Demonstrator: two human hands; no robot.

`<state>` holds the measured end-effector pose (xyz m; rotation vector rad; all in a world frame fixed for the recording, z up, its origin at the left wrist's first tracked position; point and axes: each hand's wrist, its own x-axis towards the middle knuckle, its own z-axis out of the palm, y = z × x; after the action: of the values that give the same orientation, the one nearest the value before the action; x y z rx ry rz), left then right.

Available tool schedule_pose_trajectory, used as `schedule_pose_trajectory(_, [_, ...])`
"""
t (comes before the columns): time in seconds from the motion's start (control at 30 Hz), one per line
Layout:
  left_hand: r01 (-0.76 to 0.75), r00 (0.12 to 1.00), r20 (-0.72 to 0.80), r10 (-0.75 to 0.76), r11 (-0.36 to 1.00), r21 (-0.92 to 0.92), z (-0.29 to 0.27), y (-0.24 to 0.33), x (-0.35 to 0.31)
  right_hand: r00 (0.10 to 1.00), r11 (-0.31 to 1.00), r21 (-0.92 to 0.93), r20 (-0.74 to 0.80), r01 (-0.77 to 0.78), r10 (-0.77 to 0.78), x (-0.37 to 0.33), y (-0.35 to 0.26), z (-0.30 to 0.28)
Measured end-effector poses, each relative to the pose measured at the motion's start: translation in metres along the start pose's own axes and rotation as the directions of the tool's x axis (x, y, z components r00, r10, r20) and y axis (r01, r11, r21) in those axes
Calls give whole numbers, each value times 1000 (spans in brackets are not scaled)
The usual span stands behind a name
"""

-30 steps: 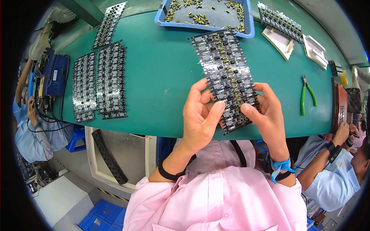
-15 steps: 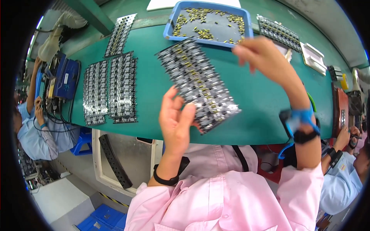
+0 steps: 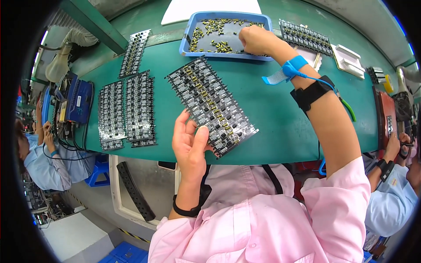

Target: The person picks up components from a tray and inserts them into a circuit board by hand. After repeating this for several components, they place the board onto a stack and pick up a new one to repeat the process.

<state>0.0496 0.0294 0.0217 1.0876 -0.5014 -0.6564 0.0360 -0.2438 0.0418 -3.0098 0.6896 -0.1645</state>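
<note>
A circuit board panel [image 3: 223,98] is tilted above the green table, with my left hand [image 3: 190,147] closed on its lower left edge, thumb on top. Down its middle runs a line of yellowish parts. My right hand [image 3: 258,40] reaches over the near right side of a blue tray [image 3: 226,55]. Its fingers are curled together and point down into the tray; whether a part is between them is hidden. Small dark-and-yellow cylindrical parts [image 3: 215,27], like capacitors, lie scattered in the tray.
More board panels lie at the left [image 3: 112,111] and behind the tray's right side [image 3: 305,37]. White holders [image 3: 348,60] stand at the right. A blue wrist strap [image 3: 293,66] with a cord circles my right wrist. Co-workers sit on both sides.
My right hand has moved left and away from me, from beside the tray's right corner to inside it. The panel in my left hand has shifted slightly left and down in the view.
</note>
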Motion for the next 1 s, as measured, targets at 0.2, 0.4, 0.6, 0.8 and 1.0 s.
schedule_pose_trajectory(0.2, [11,998,67,-13,999,32,9,-5,1,952,899,437,-289,35,104,-14,18,-16])
schedule_pose_trajectory(0.4, [81,989,122,-81,997,3,21,-18,0,990,513,858,-52,-25,134,-109,-37,-65])
schedule_pose_trajectory(0.6, [114,971,213,-105,993,-31,33,-28,-2,949,61,967,228,-247,218,-192,-65,-49])
schedule_pose_trajectory(0.8, [129,961,247,-121,992,-14,39,-32,-3,901,-49,951,306,-306,306,-213,-73,-28])
schedule_pose_trajectory(1.0, [124,963,242,-118,992,-9,43,-31,-4,907,449,888,-107,-98,408,-217,-76,-8])
